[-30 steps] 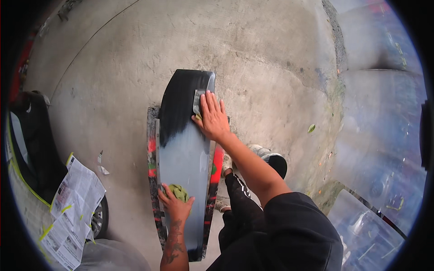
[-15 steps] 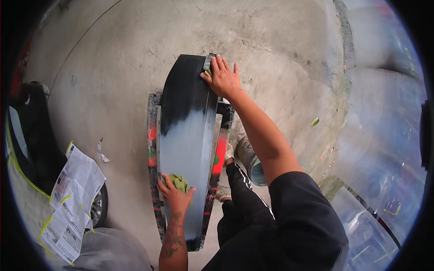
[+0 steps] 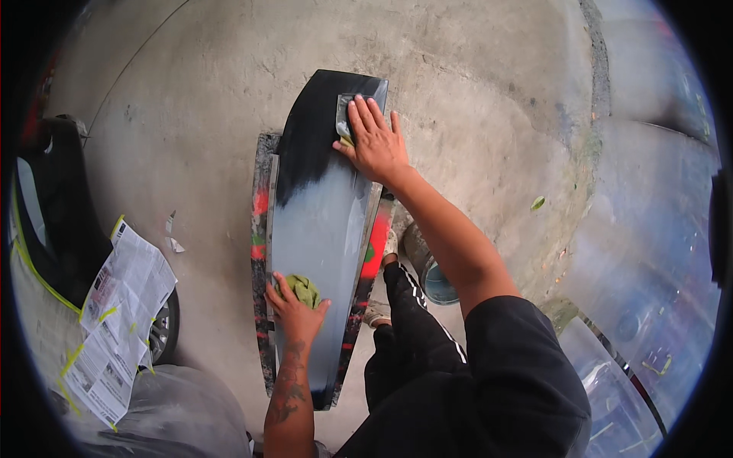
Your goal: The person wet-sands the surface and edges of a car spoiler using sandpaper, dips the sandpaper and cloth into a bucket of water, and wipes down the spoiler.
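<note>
Spreading the left hand (image 3: 299, 319) over a crumpled olive-green cloth (image 3: 306, 291), perhaps risking a slip on its folds, atop the long tapered black-and-grey panel (image 3: 317, 237); pressing a thin grey rectangular sheet (image 3: 343, 111) under the loosely spread right hand (image 3: 376, 149), perhaps inviting a tip through hard pressure beyond the narrow red-and-black stand (image 3: 376, 248) beneath.

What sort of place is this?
Probably a vehicle body or paint shop: a long panel, part black and part grey, rests on a paint-marked stand, and printed, yellow-taped sheets partly hide a wheel.
</note>
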The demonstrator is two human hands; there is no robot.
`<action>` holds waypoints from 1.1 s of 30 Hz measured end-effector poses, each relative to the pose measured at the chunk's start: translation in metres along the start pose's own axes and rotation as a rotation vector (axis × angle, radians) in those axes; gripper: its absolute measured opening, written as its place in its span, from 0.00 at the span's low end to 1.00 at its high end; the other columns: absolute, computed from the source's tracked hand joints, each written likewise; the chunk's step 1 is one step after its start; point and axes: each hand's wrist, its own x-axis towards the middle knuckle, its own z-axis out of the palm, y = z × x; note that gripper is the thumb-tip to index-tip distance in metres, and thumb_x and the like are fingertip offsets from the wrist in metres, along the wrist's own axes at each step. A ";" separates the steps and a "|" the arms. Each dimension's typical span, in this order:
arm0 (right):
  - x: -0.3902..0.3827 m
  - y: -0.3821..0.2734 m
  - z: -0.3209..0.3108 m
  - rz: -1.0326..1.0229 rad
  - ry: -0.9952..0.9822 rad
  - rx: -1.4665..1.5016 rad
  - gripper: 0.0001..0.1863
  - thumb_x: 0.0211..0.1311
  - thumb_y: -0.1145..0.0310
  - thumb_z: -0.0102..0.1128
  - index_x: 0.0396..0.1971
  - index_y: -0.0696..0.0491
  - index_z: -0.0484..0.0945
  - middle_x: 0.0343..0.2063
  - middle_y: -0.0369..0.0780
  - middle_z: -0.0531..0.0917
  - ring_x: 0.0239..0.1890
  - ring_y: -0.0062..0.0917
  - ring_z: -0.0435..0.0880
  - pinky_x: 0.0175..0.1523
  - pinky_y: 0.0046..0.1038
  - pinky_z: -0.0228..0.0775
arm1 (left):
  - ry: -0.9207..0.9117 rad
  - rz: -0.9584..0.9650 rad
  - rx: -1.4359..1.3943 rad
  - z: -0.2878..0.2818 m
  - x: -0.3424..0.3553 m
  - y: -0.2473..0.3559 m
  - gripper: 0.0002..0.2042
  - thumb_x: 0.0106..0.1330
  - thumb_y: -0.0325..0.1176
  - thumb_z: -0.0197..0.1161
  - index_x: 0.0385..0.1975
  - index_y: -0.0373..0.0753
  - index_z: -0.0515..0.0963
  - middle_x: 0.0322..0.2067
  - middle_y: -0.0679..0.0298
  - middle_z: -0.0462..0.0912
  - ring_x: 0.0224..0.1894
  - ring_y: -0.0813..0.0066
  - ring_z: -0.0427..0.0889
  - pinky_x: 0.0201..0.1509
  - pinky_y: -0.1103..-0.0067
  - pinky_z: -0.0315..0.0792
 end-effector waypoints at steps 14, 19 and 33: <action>-0.035 -0.006 -0.002 0.102 0.005 -0.045 0.41 0.69 0.42 0.52 0.75 0.49 0.56 0.77 0.37 0.55 0.78 0.35 0.51 0.75 0.59 0.43 | -0.021 -0.027 0.012 0.003 -0.001 0.001 0.68 0.43 0.42 0.84 0.77 0.42 0.33 0.70 0.33 0.41 0.73 0.32 0.46 0.74 0.46 0.51; -0.119 -0.048 0.015 -0.087 -0.258 0.019 0.44 0.68 0.41 0.52 0.76 0.49 0.52 0.78 0.37 0.52 0.79 0.36 0.48 0.76 0.60 0.39 | -0.010 -0.042 0.023 0.002 -0.001 -0.013 0.66 0.46 0.46 0.83 0.77 0.46 0.34 0.73 0.41 0.40 0.74 0.35 0.44 0.66 0.34 0.56; -0.108 -0.083 0.030 -0.214 -0.272 0.091 0.44 0.69 0.41 0.50 0.76 0.50 0.53 0.79 0.35 0.48 0.80 0.28 0.44 0.77 0.57 0.37 | -0.046 -0.056 0.030 -0.002 -0.002 -0.007 0.67 0.45 0.42 0.83 0.77 0.41 0.33 0.71 0.33 0.40 0.73 0.33 0.44 0.75 0.47 0.50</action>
